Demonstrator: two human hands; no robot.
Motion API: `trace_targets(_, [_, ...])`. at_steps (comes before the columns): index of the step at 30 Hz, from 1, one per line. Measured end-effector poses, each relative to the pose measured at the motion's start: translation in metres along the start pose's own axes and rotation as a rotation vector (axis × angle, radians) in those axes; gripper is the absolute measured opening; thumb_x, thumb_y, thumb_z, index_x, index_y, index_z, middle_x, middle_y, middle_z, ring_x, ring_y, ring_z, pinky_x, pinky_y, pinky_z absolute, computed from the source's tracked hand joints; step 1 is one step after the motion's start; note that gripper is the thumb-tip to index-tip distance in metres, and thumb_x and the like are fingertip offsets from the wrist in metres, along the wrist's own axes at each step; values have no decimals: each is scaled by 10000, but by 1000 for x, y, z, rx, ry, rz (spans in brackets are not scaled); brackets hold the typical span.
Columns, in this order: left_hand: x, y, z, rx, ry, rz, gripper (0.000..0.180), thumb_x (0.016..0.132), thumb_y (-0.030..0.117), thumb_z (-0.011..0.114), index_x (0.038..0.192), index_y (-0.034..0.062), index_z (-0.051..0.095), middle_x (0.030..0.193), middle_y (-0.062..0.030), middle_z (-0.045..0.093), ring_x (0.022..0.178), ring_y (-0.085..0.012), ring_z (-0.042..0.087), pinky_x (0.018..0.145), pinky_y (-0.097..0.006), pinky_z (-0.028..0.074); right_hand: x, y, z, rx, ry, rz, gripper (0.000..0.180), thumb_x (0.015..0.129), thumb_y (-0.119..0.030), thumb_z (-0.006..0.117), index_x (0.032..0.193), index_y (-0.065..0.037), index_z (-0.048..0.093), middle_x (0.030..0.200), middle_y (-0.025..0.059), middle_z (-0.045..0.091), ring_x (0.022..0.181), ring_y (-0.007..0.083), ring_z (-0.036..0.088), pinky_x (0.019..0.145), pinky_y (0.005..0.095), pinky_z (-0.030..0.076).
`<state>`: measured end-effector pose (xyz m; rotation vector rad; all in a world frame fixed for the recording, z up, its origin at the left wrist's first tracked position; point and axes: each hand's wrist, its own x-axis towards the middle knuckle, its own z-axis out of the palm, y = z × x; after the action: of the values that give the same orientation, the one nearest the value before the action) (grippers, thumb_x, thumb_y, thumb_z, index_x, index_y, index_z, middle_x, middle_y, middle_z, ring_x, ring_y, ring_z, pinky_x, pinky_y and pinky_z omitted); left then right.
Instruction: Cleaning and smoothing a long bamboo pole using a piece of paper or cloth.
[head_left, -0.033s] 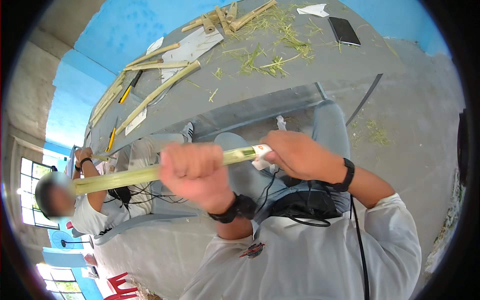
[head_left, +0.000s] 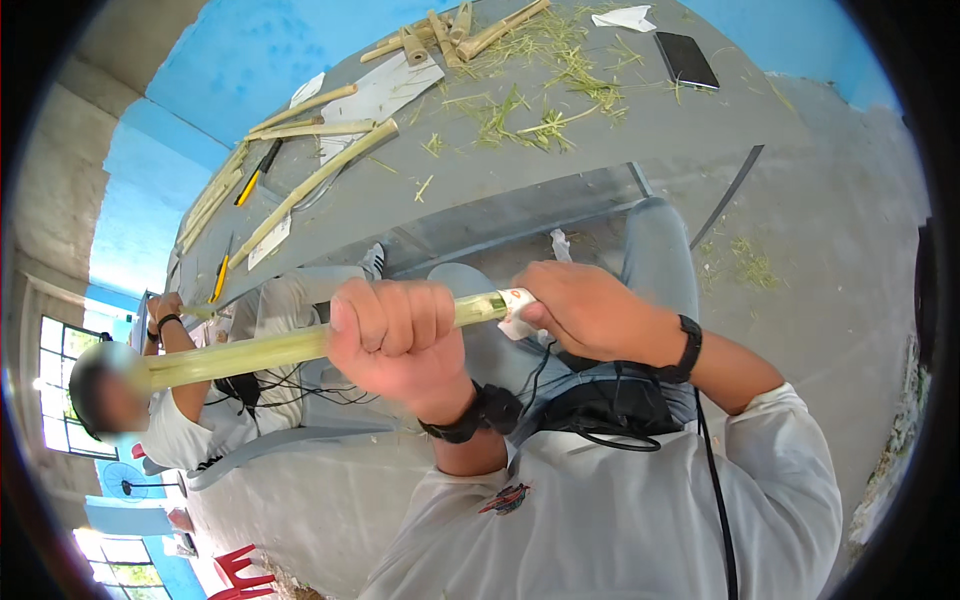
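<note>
Below the grey tabletop (head_left: 640,120), over the person's lap, a long green bamboo stalk (head_left: 260,350) runs nearly level: smooth, round and pale yellow-green, with its far end blurred. Left hand (head_left: 395,335): fingers (head_left: 400,305) wrapped fully round the stalk in a closed fist, knuckles up, gripping it close to its near end. Right hand (head_left: 590,310): fingers curled shut on a small white cloth pad (head_left: 517,312), which is pressed over the stalk's cut near end; the pad sits just beside the left hand. Both wrists carry black bands.

On the tabletop, above the stalk: several cut bamboo lengths (head_left: 320,175), straight and tan-green, lying side by side along its left part; a scatter of thin green shavings (head_left: 540,95), stringy and loose, near its middle; a flat black phone (head_left: 686,58) toward its right end; a white paper sheet (head_left: 375,100) under some stalks; a yellow-handled tool (head_left: 255,172) beside the long pieces.

Left of the stalk's far end, another person in a white shirt (head_left: 190,425) sits on a grey chair, one hand (head_left: 165,305) raised at the tabletop edge.
</note>
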<state>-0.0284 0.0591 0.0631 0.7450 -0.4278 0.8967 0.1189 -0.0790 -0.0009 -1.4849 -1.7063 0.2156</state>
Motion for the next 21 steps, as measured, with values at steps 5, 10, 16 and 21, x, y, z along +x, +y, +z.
trace_targets(5, [11,-2,1,39,-107,-22,411,1009,263,389,617,156,328,457,60,296,366,-86,154,377,-287,149,6,-3,-5,25,43,7,363,1042,-348,386,1096,-23,538,883,157,581,795,380,589,691,444,483])
trace_targets(10, [18,-4,-8,-26,-213,-17,416,985,248,432,594,146,333,433,53,311,335,-80,209,352,-277,165,15,-6,-3,55,18,40,394,1050,-370,353,1065,-31,554,876,158,597,798,383,596,678,448,485])
trace_targets(16, [17,-16,-27,-108,-392,-238,433,963,270,478,568,178,326,421,79,306,334,-41,240,350,-237,183,21,-19,4,340,-91,119,358,1054,-348,349,1005,-46,536,822,191,582,808,420,585,705,472,463])
trace_targets(21, [3,2,-34,-134,-191,-130,429,926,275,497,563,152,304,431,62,319,325,-75,243,336,-263,188,14,-6,-4,322,-260,222,385,1052,-383,350,1098,-50,537,853,217,607,833,453,584,714,496,453])
